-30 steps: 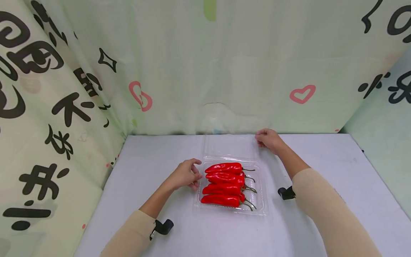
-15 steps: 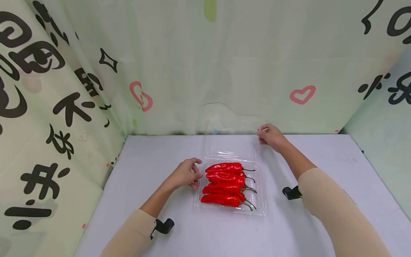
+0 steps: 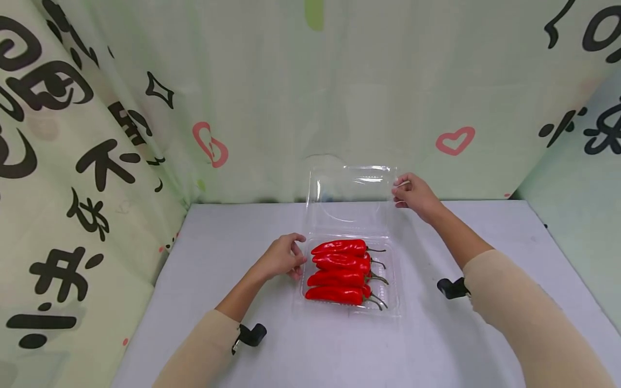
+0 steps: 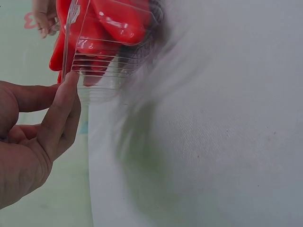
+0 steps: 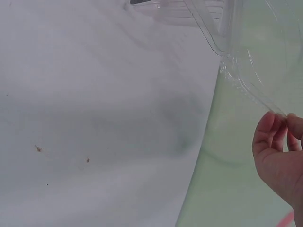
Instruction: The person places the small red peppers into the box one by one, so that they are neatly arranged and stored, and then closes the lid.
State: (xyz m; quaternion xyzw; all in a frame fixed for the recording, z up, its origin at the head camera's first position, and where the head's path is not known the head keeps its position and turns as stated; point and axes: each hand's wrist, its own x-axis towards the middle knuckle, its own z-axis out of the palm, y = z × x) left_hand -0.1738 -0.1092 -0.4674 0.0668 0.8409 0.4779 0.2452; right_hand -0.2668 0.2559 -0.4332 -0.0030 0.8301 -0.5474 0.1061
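Several red peppers (image 3: 338,263) with green stems lie side by side in the base of a clear plastic clamshell box (image 3: 395,293). Its hinged lid (image 3: 351,188) is tilted up behind them. My left hand (image 3: 283,256) holds the left rim of the base; in the left wrist view, thumb and finger of that hand (image 4: 40,127) pinch the edge beside the ribbed wall (image 4: 102,66). At the lid's right edge, my right hand (image 3: 417,198) pinches the plastic. The right wrist view also has this hand (image 5: 279,153) gripping the lid's rim (image 5: 248,87).
A white-covered table (image 3: 233,231) bears the box. Behind it hangs a pale green curtain (image 3: 271,108) with printed hearts and black characters, close to the raised lid. More printed curtain (image 3: 53,215) lines the left side.
My right hand has risen and shifted slightly right, swinging the lid up from lying back toward upright. My left hand stays at the base's rim, and the peppers stay in the box.
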